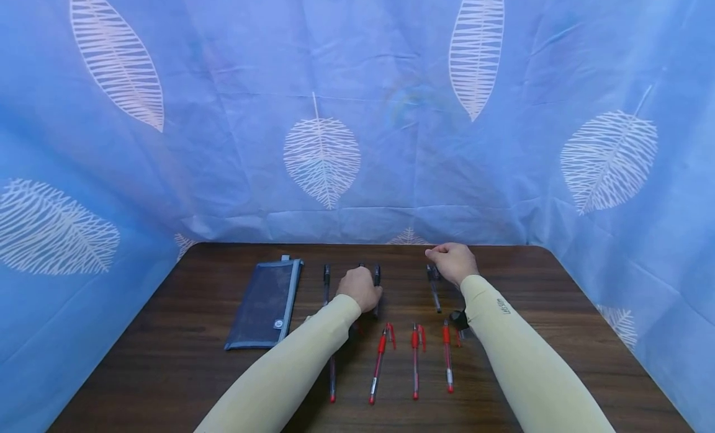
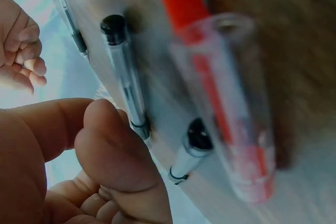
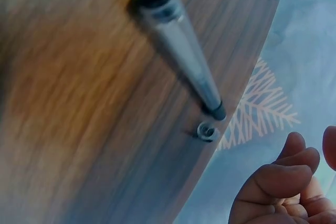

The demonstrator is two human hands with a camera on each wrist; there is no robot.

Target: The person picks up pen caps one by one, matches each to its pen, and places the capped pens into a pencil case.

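Observation:
My left hand [image 1: 360, 289] is low over the table among black-capped pens, fingers bent. In the left wrist view, its thumb [image 2: 113, 145] comes close to the index finger and nothing shows between them. A black-ended clear pen [image 2: 126, 77] lies just beyond the fingertips, and another black-ended pen [image 2: 190, 148] is partly covered by a clear and red pen part [image 2: 233, 119]. My right hand [image 1: 454, 262] hovers near the back edge, loosely curled, past a clear pen with a dark end [image 1: 434, 290]. Its fingers [image 3: 278, 182] hold nothing visible; a small dark ring-shaped piece [image 3: 208, 131] lies nearby.
A blue-edged mesh zip pouch [image 1: 259, 306] lies at the left. Red pens [image 1: 415, 361] with red caps beside them line the front. A longer pen [image 1: 332, 380] passes under the left forearm. A patterned blue cloth [image 1: 391, 141] hangs behind the wooden table [image 1: 139, 358].

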